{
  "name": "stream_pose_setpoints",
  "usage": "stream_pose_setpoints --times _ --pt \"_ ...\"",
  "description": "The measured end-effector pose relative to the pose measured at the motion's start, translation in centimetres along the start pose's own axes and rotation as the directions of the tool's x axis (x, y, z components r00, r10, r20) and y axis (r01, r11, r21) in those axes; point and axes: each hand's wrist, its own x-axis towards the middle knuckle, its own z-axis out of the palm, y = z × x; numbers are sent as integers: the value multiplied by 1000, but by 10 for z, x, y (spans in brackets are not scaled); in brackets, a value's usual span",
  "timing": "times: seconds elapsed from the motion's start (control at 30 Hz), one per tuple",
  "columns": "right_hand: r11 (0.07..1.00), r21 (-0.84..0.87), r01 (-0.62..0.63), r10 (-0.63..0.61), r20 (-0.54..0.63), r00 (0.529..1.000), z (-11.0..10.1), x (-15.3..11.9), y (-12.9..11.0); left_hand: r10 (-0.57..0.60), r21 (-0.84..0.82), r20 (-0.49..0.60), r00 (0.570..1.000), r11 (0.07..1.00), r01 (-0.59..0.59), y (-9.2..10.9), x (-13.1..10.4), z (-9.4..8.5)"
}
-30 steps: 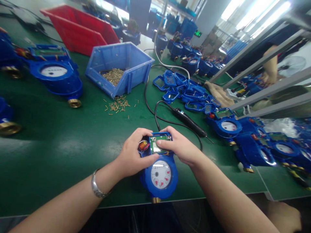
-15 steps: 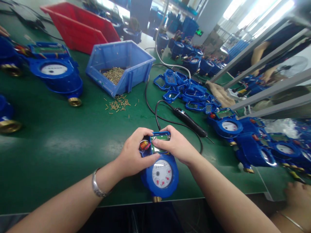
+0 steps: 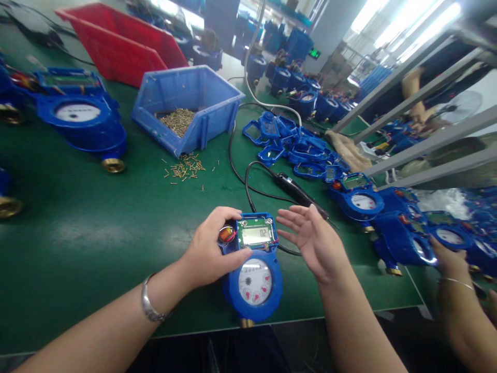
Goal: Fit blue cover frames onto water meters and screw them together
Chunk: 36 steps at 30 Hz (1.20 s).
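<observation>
A blue water meter [image 3: 275,292] lies before me near the table's front edge, its white dial and brass end toward me. Its upper housing has no cover, so a green circuit board with a lit display [image 3: 254,235] shows, with a wrapped component and wires at its left. My left hand [image 3: 212,248] grips the housing's left side, the thumb lying across between display and dial. Just right of the meter, my right hand [image 3: 320,243] is raised with its fingers apart, holding nothing. Behind it lies a black electric screwdriver [image 3: 297,190] with a cable.
Brass screws [image 3: 186,167] are scattered before a blue bin [image 3: 205,124] that holds more. A red bin [image 3: 124,46] stands behind. Blue covers [image 3: 303,145] are heaped beyond the screwdriver. More meters [image 3: 81,114] stand left and right. A co-worker's hand [image 3: 450,259] touches a meter at right.
My right hand has let go of the meter's circuit board and moved right, opening and baring the display. My left hand keeps its hold. At right, the co-worker's hand has reached up to a meter.
</observation>
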Motion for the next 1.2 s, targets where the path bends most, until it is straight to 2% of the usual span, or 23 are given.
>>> stream_pose_setpoints --times 0.07,0.17,0.33,0.57,0.77,0.97,1.2 --pt "996 -30 -87 89 91 992 7 -7 5 9 5 -1 1000 1000 -9 -1 -1 0" --pt "985 -82 -154 168 199 965 17 -16 7 10 8 -1 1000 1000 -10 -2 -1 0" --pt "975 -93 -203 219 242 945 23 -15 4 8 8 5 1000 1000 -8 -2 -2 0" --pt "981 -67 -182 192 196 962 27 -13 7 20 16 -1 1000 1000 -20 -1 0 0" --pt "978 11 -209 202 208 957 29 -18 9 24 28 -7 1000 999 -24 -2 -1 0" --pt "978 64 -198 188 138 972 32 -18 13 23 38 -8 1000 999 -23 -1 -1 1" --pt "974 80 -214 199 168 966 33 -20 13 20 35 -13 1000 999 -20 0 -1 1"
